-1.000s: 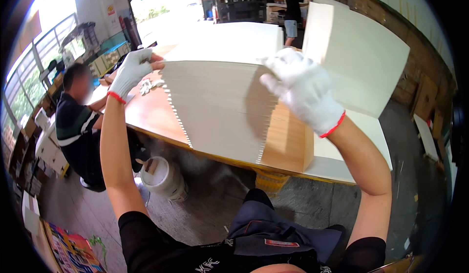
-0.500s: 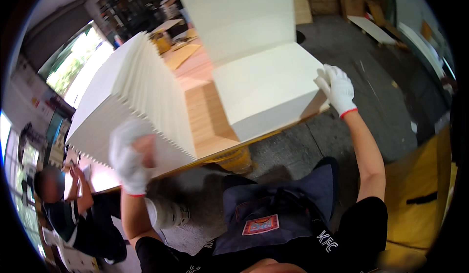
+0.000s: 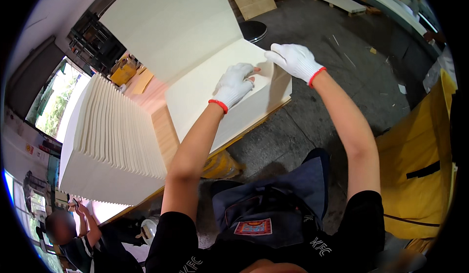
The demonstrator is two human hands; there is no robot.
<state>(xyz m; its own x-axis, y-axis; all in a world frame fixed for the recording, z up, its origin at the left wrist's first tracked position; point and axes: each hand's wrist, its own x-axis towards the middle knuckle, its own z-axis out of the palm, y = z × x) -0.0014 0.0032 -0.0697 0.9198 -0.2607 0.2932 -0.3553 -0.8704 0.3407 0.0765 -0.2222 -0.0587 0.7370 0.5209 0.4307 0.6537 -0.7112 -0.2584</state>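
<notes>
A stack of large white sheets [image 3: 195,97] lies near the table's right end, its upper half raised like an open book's leaf [image 3: 181,24]. My left hand [image 3: 236,85] wears a white glove with bare fingertips. It lies on the stack's top near the front edge, fingers apart. At the far right corner, my gloved right hand [image 3: 294,62] is closed on the edge of a white sheet, which bends up there. How many sheets it grips is hidden. To the left stands a thick block of folded white sheets [image 3: 115,141] with wavy edges.
The wooden table [image 3: 163,126] runs beneath both stacks. Beyond it are a yellow object [image 3: 123,72] and a round black stool top [image 3: 253,30]. A co-worker [image 3: 83,234] is at the lower left. A yellow fabric container [image 3: 415,160] stands at right.
My left hand has moved right, from beside the folded block onto the right stack. My right hand remains at that stack's corner, where a sheet now bends up. The view has shifted.
</notes>
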